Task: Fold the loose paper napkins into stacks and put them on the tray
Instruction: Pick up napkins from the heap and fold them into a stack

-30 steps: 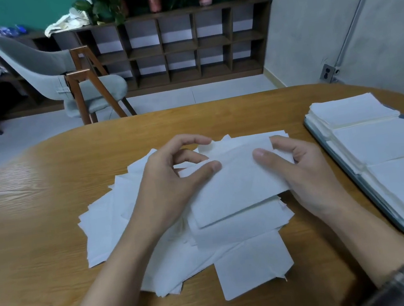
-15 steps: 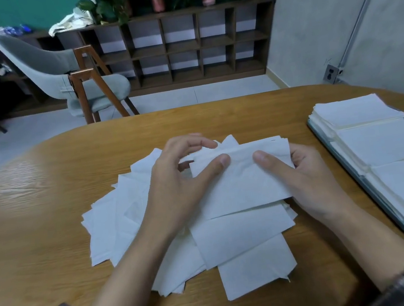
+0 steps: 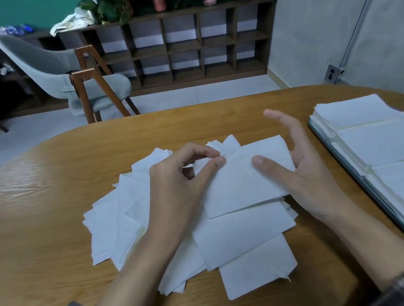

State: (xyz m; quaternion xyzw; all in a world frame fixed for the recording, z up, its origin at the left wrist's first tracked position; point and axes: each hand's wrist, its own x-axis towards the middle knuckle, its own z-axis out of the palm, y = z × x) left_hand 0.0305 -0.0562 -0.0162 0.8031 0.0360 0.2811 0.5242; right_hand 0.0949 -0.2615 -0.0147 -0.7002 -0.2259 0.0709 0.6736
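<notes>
A heap of loose white napkins (image 3: pixel 118 224) lies on the wooden table in front of me. On top of it is a folded napkin (image 3: pixel 245 185). My left hand (image 3: pixel 180 191) pinches its upper left corner between thumb and forefinger. My right hand (image 3: pixel 297 174) is spread at the napkin's right edge, thumb lying on the paper, fingers straight and lifted. A blue-grey tray (image 3: pixel 367 183) at the right holds three stacks of folded napkins (image 3: pixel 393 144).
The rounded table edge (image 3: pixel 190 111) curves across the far side. Beyond it stand a grey chair (image 3: pixel 66 75) with wooden legs and a low dark shelf unit (image 3: pixel 182 46) with potted plants on top. Bare wood (image 3: pixel 26 225) lies left of the heap.
My right hand has let go of the napkin's right edge and opened, its fingers lifting away. My left hand keeps its pinch on the left corner.
</notes>
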